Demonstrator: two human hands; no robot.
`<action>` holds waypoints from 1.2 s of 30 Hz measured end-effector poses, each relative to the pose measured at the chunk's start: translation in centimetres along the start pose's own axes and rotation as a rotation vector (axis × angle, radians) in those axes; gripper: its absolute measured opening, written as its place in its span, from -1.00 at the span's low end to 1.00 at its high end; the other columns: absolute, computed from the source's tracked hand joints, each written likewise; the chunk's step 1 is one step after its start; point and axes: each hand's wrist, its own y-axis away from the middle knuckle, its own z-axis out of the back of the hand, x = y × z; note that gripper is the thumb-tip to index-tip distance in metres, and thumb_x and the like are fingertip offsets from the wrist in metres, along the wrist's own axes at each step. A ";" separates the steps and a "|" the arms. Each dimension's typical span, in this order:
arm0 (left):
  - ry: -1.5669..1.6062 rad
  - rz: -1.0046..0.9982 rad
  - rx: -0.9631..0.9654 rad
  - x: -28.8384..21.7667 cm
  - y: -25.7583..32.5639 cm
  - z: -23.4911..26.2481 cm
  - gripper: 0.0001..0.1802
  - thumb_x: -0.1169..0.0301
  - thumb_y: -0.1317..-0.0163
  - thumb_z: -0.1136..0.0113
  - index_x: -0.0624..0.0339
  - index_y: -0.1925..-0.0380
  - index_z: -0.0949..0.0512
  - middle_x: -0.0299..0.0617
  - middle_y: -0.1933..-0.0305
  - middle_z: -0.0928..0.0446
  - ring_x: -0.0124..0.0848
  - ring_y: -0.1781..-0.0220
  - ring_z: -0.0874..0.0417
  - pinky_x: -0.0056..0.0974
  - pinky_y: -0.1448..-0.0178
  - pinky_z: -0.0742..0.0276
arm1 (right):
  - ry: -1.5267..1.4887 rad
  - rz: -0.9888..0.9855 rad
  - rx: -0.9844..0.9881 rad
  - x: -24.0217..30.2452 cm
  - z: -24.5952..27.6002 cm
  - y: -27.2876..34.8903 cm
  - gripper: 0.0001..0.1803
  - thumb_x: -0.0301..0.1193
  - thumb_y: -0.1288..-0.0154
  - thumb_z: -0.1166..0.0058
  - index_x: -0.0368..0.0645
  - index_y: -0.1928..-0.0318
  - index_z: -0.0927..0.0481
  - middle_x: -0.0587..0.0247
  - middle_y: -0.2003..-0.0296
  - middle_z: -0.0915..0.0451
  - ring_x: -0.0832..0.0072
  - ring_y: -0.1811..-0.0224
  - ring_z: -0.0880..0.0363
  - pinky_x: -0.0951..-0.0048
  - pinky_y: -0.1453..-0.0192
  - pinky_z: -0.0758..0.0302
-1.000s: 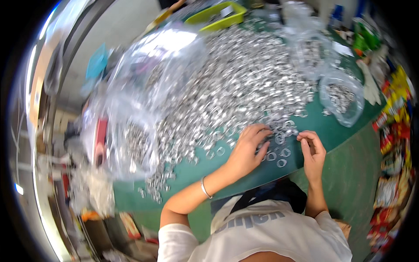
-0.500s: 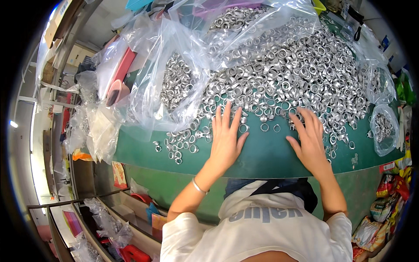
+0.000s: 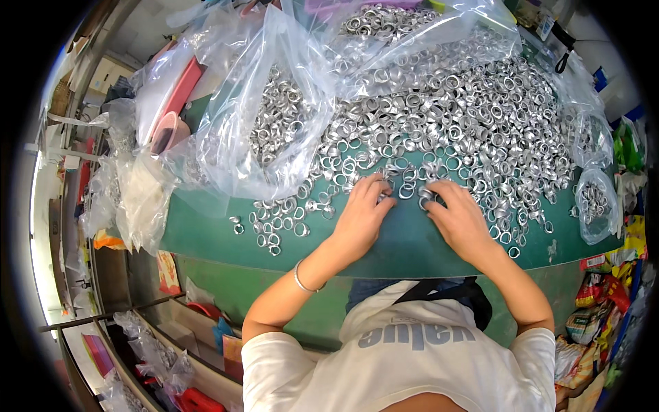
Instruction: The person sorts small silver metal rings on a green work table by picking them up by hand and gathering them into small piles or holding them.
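A large heap of silver metal rings (image 3: 446,117) spreads across the green table (image 3: 405,253). At the heap's near edge my left hand (image 3: 364,216) curls its fingers and thumb around a few rings, partly hidden under the fingertips. Facing it, my right hand (image 3: 458,216) is bent inward too, with rings between its thumb and fingers. A few rings (image 3: 406,187) lie between the two hands. Left of my left hand is a loose scatter of rings (image 3: 281,221). My left wrist wears a silver bangle (image 3: 299,277).
A clear plastic bag (image 3: 230,154) with rings lies open at the left, and another clear sheet (image 3: 425,65) covers part of the heap. A small bag of rings (image 3: 594,202) sits at the right edge. A pink scoop (image 3: 169,132) rests at the far left. Below stands a divided shelf (image 3: 171,357).
Both hands have come closer together, and their stretched fingers have curled in around rings at the heap's edge. The view has shifted slightly.
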 end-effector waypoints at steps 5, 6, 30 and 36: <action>0.166 0.129 -0.117 -0.4 1.2 1.3 -0.72 0.77 0.06 -0.12 0.26 0.33 -0.58 -0.10 0.14 -0.46 -0.12 0.03 -0.52 -0.16 -0.04 -0.44 | -0.055 -0.094 -0.118 -1.9 0.9 1.6 -0.86 -0.56 -0.07 -0.17 -0.24 0.30 -0.56 0.17 0.27 -0.49 0.20 0.11 -0.49 0.26 0.03 -0.40; 0.228 0.185 -0.151 -0.1 1.0 1.4 -0.70 0.80 0.07 -0.09 0.26 0.34 -0.58 -0.10 0.16 -0.47 -0.14 0.09 -0.54 -0.19 0.01 -0.45 | -0.089 -0.140 -0.153 -2.0 1.3 1.4 -0.87 -0.55 -0.09 -0.17 -0.26 0.31 -0.55 0.17 0.27 -0.49 0.19 0.12 -0.49 0.25 0.03 -0.41; -0.144 0.217 0.055 -2.0 -1.4 0.0 -0.65 0.36 -0.07 -0.32 0.21 0.13 -0.55 -0.17 0.11 -0.41 -0.20 0.08 -0.40 -0.12 0.06 -0.25 | 0.157 -0.172 -0.194 -0.5 1.0 -2.1 -0.78 -0.51 -0.07 -0.20 -0.17 0.21 -0.56 0.14 0.01 -0.45 0.15 -0.13 -0.36 0.07 -0.21 -0.23; -0.152 0.163 0.074 -1.9 0.0 0.4 -0.63 0.47 -0.05 -0.28 0.16 0.08 -0.52 -0.17 0.08 -0.46 -0.22 0.03 -0.43 -0.11 0.01 -0.23 | 0.176 -0.055 0.004 -0.4 -0.4 -1.0 -0.83 -0.51 -0.08 -0.12 -0.19 0.26 -0.61 0.09 -0.07 -0.44 0.13 -0.26 -0.30 -0.06 -0.34 -0.13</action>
